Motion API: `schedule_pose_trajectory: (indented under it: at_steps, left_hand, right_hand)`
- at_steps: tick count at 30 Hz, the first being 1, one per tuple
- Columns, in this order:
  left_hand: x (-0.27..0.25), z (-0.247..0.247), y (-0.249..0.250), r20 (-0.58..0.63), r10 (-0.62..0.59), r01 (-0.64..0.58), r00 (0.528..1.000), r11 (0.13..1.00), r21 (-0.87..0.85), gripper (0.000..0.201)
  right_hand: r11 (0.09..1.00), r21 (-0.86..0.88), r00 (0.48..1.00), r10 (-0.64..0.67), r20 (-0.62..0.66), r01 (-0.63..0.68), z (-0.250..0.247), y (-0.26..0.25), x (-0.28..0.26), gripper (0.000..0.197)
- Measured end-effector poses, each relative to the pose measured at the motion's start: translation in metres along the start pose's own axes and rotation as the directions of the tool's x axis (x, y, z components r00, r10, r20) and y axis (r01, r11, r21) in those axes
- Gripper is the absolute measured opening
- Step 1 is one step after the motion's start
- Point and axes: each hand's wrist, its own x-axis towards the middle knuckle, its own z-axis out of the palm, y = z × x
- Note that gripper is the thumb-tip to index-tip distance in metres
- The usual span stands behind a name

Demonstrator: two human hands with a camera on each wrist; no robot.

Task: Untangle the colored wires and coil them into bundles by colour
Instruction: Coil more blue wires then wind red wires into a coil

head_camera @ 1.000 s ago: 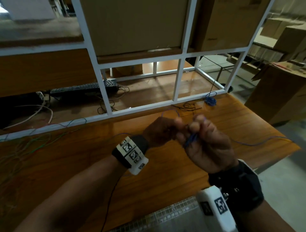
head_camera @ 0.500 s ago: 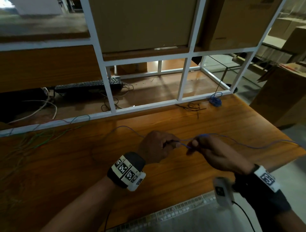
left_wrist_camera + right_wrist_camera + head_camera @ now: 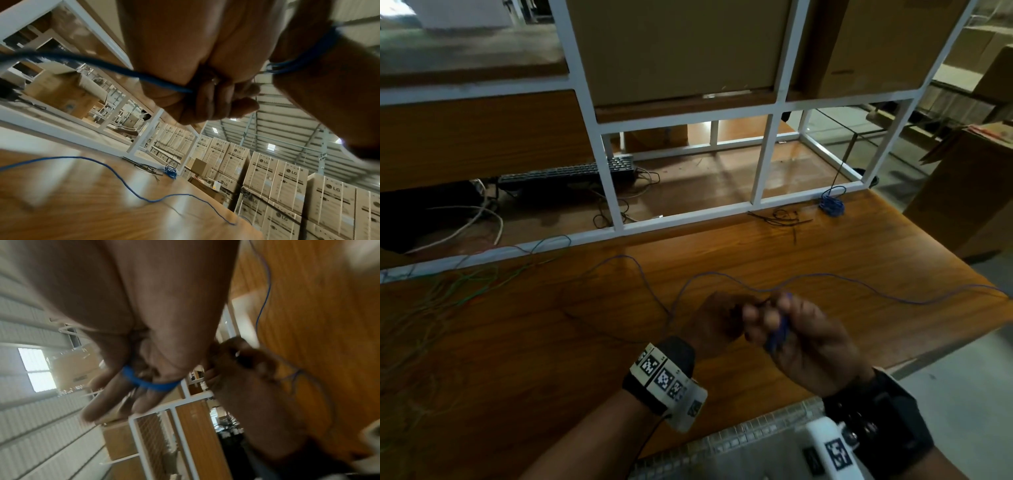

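A thin blue wire (image 3: 893,294) lies in loose curves across the wooden table (image 3: 551,359). Part of it is wound as a small coil (image 3: 777,337) around the fingers of my right hand (image 3: 774,318); the right wrist view shows the coil (image 3: 148,382) crossing those fingers (image 3: 115,395). My left hand (image 3: 739,308) sits right against the right one, and its curled fingers (image 3: 216,97) pinch the blue wire (image 3: 164,82). A finished blue bundle (image 3: 832,204) rests at the back right. Tangled green and other coloured wires (image 3: 438,301) spread over the table's left side.
A white metal frame (image 3: 688,212) runs along the table's far edge, with a black keyboard (image 3: 565,173) and cables behind it. Black ties (image 3: 780,217) lie near the blue bundle. The table's right edge (image 3: 962,308) drops to the floor. Stacked cardboard boxes (image 3: 287,186) stand beyond.
Half a second ago my hands were apart with the wire stretched between them. They have come back together, and the right hand has turned with the coil on its fingers.
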Motion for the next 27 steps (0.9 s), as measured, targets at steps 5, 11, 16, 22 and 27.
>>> schedule_pose_trajectory:
  at_steps: [5,11,16,22,27]
  left_hand:
    - [-0.023,0.01,-0.016,0.012,-0.07,0.065,0.997,0.972,0.224,0.017]
    - [-0.034,-0.009,-0.029,-0.069,0.032,0.004,0.997,0.881,0.472,0.027]
    - [-0.028,-0.042,-0.028,-0.075,0.048,-0.016,0.996,0.923,0.385,0.016]
    - [-0.009,-0.068,0.005,-0.012,0.122,-0.117,0.992,0.97,0.215,0.012]
    - [0.019,-0.075,0.009,-0.01,0.202,-0.202,0.979,0.977,-0.067,0.027]
  right_hand:
    - [0.919,-0.201,0.804,-0.394,-0.445,0.339,0.011,-0.023,0.036,0.04]
    - [-0.251,-0.873,0.87,-0.389,-0.305,-0.418,-0.036,-0.023,0.034,0.025]
    - [-0.113,-0.888,0.873,0.167,-0.459,-0.445,-0.039,-0.017,0.013,0.029]
    - [0.489,-0.714,0.843,0.462,-0.277,-0.502,-0.029,0.003,-0.004,0.048]
    - [0.886,-0.34,0.943,0.334,-0.004,-0.315,-0.009,0.007,0.006,0.037]
